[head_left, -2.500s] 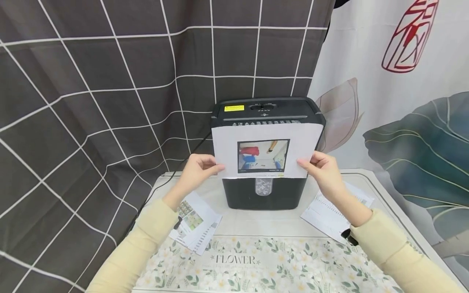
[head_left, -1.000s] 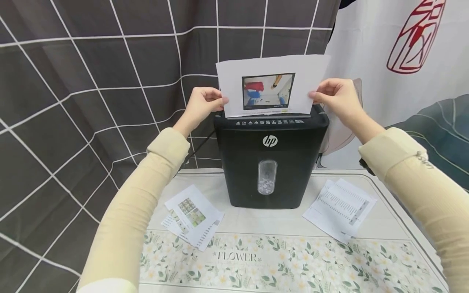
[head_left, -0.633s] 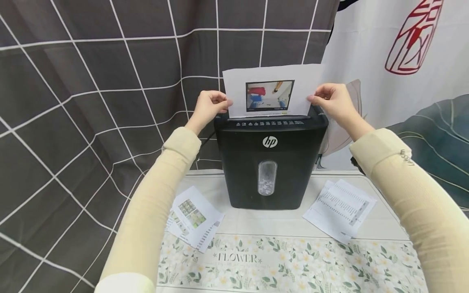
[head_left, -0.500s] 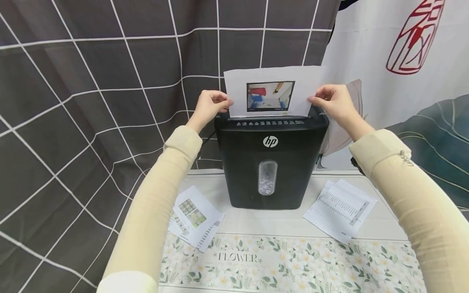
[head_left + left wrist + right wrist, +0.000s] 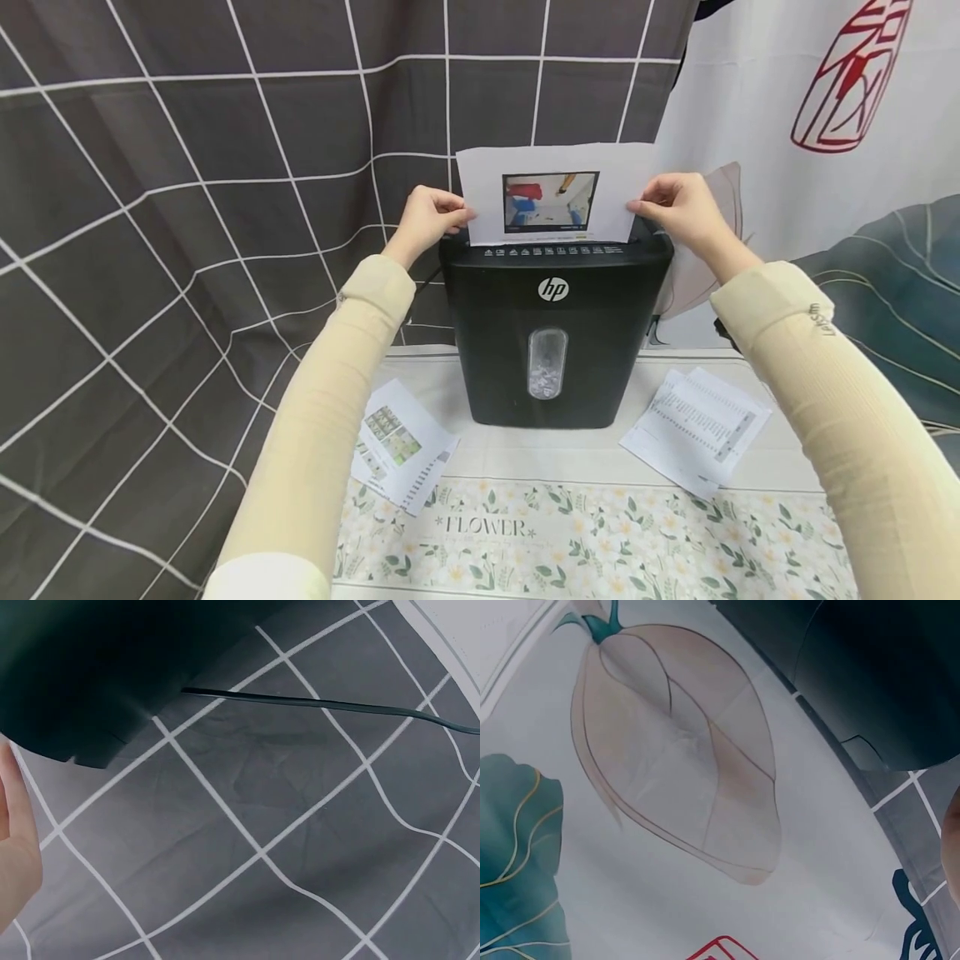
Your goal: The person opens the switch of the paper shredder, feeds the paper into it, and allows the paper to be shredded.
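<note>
A white sheet of paper (image 5: 487,160) with a printed colour picture stands upright over the top of a black HP paper shredder (image 5: 495,333). Its lower edge is at the feed slot. My left hand (image 5: 429,218) pinches the sheet's left edge between thumb and fingers, while my right hand (image 5: 678,207) pinches the right edge. In the left wrist view only part of the left hand (image 5: 16,832) shows, beside the dark shredder body (image 5: 97,682). The right wrist view catches a sliver of the right hand (image 5: 951,847) near the shredder's corner.
Printed papers (image 5: 405,446) lie on the table left of the shredder, and more printed sheets (image 5: 693,425) lie to its right. A flower-patterned strip (image 5: 525,542) runs along the front. Behind hangs a dark checked curtain (image 5: 300,125); a black cord (image 5: 337,707) runs along the left side.
Both hands have raised the sheet from in front of the shredder to above its top. Since then the sheet has sunk somewhat toward the slot.
</note>
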Motion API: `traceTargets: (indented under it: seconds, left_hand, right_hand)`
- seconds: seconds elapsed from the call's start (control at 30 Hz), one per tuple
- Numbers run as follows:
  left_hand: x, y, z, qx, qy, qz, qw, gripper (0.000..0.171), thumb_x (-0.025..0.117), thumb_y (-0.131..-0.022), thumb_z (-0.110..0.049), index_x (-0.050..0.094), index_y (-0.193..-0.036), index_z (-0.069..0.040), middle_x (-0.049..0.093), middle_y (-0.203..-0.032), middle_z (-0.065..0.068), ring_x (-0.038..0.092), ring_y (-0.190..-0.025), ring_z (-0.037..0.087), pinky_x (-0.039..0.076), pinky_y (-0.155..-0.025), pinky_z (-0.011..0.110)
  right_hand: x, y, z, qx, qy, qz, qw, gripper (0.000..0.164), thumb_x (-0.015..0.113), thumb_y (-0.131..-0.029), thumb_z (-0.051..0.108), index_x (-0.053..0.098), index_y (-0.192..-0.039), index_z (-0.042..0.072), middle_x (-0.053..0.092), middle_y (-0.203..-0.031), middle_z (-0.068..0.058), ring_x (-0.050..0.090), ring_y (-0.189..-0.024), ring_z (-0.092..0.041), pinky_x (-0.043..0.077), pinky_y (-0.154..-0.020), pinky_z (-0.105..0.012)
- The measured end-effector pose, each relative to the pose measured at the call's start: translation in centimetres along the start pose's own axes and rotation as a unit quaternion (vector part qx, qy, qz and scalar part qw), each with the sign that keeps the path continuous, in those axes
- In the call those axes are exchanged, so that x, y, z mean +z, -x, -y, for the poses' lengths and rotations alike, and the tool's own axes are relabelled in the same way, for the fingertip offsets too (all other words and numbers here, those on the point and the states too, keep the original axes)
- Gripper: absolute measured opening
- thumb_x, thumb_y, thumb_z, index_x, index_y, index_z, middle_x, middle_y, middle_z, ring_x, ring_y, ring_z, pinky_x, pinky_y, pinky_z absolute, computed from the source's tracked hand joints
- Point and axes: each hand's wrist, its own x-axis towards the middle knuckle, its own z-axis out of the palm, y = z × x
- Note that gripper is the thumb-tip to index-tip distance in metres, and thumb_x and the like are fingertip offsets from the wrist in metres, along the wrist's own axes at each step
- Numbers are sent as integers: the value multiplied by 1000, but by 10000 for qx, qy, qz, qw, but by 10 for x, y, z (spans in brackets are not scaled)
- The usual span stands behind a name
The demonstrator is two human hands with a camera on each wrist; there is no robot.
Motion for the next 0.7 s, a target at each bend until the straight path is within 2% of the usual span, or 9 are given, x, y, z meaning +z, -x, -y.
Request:
traceTargets:
  seconds: [0.13,0.4,0.57,0.7]
  left_hand:
    - [0,2,4,-20,-29,131,9999,17,70,-83,-7,71,-92,8,70,-73,4,59,-60,0,56,-65,19]
    - [5,5,9,-113,-260,308,9991,20,71,-83,-10,72,-95,6,72,-84,14,60,-62,1,57,-69,22]
    - [7,4,7,-6,-871,200,9960,19,72,-83,-12,73,-95,3,72,-90,18,61,-65,6,51,-65,17]
    - [10,4,8,102,-1333,162,9909,19,72,-83,-14,74,-93,2,72,-91,18,66,-76,18,50,-70,22]
  right_hand:
    - [2,2,-2,120,190,166,9996,15,69,-83,5,61,-77,-6,51,-57,22,43,-56,2,36,-52,-12]
    - [6,9,-10,307,404,497,9975,20,68,-86,9,61,-84,-9,52,-59,16,42,-58,-3,36,-53,-15]
    - [6,8,-11,323,396,540,9972,19,67,-86,7,61,-85,-11,51,-58,17,42,-56,-1,35,-52,-15]
    - [9,8,-12,375,508,451,9970,19,68,-85,7,62,-83,-11,51,-57,20,42,-55,2,34,-53,-14]
